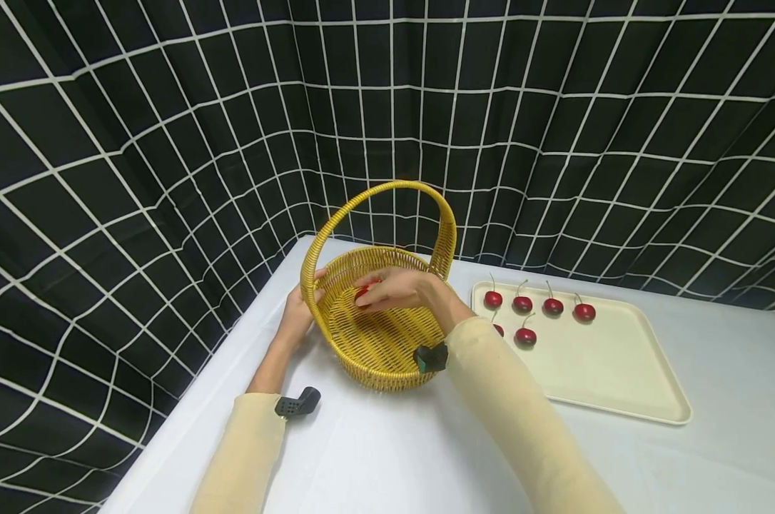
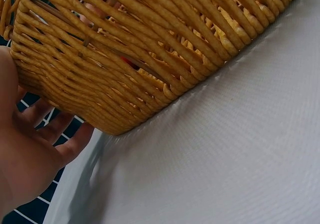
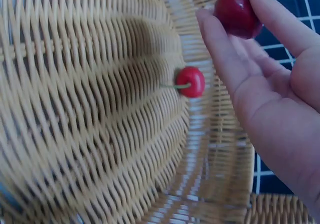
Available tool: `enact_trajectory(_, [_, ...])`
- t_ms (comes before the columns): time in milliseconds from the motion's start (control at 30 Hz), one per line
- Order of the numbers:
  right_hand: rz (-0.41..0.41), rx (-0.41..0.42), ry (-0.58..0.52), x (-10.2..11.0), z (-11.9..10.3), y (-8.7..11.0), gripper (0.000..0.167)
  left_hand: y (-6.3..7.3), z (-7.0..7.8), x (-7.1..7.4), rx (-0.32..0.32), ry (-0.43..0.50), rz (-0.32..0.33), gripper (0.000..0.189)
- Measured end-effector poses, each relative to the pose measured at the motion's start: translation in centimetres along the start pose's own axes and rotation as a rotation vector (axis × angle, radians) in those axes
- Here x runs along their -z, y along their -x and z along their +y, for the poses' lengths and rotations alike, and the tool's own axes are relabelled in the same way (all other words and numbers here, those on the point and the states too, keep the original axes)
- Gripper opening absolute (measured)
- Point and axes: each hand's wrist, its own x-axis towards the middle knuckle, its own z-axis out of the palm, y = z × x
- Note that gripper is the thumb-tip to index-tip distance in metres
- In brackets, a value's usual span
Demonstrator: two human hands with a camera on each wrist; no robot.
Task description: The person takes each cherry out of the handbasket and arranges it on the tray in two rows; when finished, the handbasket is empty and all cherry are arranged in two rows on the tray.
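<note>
A yellow wicker basket (image 1: 377, 343) with a tall arched handle stands on the white table. My left hand (image 1: 295, 314) grips its left side, thumb over the rim; the fingers (image 2: 75, 143) lie along the outer wall. Inside the basket, my right hand (image 1: 394, 289) pinches a dark red cherry (image 3: 237, 14) between thumb and fingertips, above the woven bottom. Another cherry (image 3: 190, 82), brighter red with a green stem, lies in the basket near the wall. From the head camera, the right hand covers part of the basket's inside.
To the right of the basket lies a cream tray (image 1: 606, 357) with several stemmed cherries (image 1: 552, 307) towards its left and back; the right forearm partly covers its near left side. A black cloth with a white grid (image 1: 490, 121) hangs behind and to the left of the table.
</note>
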Motion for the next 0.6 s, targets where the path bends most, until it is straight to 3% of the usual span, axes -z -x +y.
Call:
enact_trajectory(133, [0.018,0.015,0.014,0.8,0.0,1.0,0.041,0.0,0.1,0.0,0.008,-0.001,-0.003,0.043])
enact_trajectory(200, [0.014,0.02,-0.003,1.1,0.0,1.5,0.04,0.1,0.1,-0.1,0.014,0.002,-0.004,0.043])
enact_trajectory(433, [0.027,0.024,-0.008,2.1,-0.1,2.9,0.044,1.4,3.4,-0.5,0.044,0.006,-0.029,0.043])
enact_trajectory(600, [0.043,0.055,0.039,2.5,-0.3,4.3,0.04,1.4,3.5,-0.5,0.027,-0.001,-0.025,0.043])
